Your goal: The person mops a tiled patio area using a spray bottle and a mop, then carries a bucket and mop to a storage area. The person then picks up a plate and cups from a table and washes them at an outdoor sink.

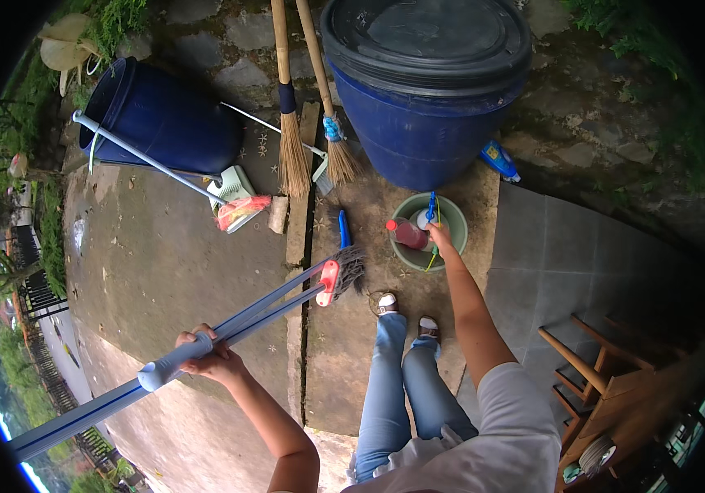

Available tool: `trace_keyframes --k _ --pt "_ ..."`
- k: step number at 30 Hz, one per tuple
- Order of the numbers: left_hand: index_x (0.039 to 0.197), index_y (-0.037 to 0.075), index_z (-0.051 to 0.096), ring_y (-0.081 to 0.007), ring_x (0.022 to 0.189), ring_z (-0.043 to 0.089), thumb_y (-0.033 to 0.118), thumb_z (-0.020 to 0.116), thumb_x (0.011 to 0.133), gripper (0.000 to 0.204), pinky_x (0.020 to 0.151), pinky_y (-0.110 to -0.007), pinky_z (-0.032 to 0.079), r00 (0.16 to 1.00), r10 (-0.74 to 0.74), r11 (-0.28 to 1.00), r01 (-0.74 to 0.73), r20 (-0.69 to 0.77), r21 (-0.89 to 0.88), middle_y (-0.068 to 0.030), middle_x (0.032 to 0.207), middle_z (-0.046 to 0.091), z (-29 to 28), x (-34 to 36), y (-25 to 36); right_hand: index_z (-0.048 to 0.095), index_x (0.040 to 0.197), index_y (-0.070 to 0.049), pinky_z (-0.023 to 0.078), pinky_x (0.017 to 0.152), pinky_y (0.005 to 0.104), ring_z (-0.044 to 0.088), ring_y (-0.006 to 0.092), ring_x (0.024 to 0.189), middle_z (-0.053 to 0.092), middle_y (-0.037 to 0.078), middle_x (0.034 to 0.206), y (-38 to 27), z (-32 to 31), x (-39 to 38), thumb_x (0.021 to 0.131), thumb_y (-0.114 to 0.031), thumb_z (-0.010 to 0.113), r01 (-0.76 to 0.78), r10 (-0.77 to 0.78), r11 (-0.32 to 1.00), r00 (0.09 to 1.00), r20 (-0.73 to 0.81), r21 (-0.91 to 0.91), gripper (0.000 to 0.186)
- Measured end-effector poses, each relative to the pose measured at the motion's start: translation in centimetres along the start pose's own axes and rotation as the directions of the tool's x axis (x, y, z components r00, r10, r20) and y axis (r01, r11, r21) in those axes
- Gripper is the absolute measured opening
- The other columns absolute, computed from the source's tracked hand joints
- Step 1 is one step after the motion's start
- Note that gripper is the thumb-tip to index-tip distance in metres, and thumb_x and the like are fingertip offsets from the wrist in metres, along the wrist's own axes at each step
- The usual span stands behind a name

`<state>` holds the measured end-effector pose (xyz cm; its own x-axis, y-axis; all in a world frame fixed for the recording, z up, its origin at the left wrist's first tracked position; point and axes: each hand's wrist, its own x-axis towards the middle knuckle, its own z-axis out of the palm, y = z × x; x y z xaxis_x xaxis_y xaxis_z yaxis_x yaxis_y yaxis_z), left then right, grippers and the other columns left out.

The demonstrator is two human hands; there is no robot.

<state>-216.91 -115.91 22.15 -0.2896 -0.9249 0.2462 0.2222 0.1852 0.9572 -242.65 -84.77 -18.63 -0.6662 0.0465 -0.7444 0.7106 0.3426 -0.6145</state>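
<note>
My left hand (207, 355) is wrapped round two long blue-grey striped handles, held slantwise across the yard. One belongs to a broom (330, 282) with a red head and dark bristles, low over the ground. The second tool's far end is partly hidden; a blue flat piece (344, 230) shows just beyond the bristles. My right hand (439, 239) reaches into a green bucket (456, 215), its fingers closed about a slim blue and yellow-green tool (432, 205) whose kind I cannot make out. Beside it in the bucket lies a red-capped bottle of reddish liquid (409, 234).
A lidded blue barrel (418, 123) stands behind the bucket, a blue pack (499, 160) beside it. Two stick brooms (293, 156) lean nearby. Left are a tipped blue bin (167, 123) and a long-handled dustpan (236, 185). Wooden furniture (615, 378) is at right; a groove (306, 329) crosses the ground.
</note>
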Motion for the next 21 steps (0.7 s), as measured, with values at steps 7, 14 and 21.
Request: trace_keyframes --k 7,14,21 --pt "0.092 0.007 0.052 -0.0049 0.035 0.033 0.062 0.054 0.075 0.058 0.032 -0.016 0.024 0.999 0.006 1.0 -0.006 0.038 0.012 -0.0119 0.066 0.055 0.7 -0.2 1.2 0.04 0.126 -0.003 0.04 0.09 0.0364 0.048 0.0305 0.111 0.05 0.02 0.118 -4.0 -0.4 -5.1 0.068 -0.038 0.069 0.274 -0.287 0.787 0.956 0.066 -0.553 0.073" --pt "0.092 0.0 0.054 -0.0054 0.044 0.042 0.047 0.062 0.078 0.05 0.034 -0.016 0.026 0.987 -0.023 1.0 0.023 0.157 0.005 -0.0153 0.075 0.061 1.7 2.1 5.9 0.044 0.124 -0.009 0.037 0.092 0.0364 0.045 0.0245 0.111 0.049 0.012 0.117 -22.1 7.8 -34.2 0.079 -0.032 0.065 0.716 -0.517 0.653 0.181 0.837 0.248 0.055" --pt "0.096 -0.007 0.055 -0.0042 0.043 0.041 0.041 0.056 0.084 0.05 0.037 -0.017 0.029 0.99 0.033 0.994 -0.047 0.138 0.095 -0.0204 0.088 0.063 -0.4 6.0 11.2 0.051 0.095 -0.003 0.044 0.075 0.035 0.059 0.0232 0.084 0.061 0.013 0.086 -28.6 17.0 -45.5 0.081 -0.02 0.06 0.849 -0.304 0.411 -0.216 0.928 0.332 0.024"
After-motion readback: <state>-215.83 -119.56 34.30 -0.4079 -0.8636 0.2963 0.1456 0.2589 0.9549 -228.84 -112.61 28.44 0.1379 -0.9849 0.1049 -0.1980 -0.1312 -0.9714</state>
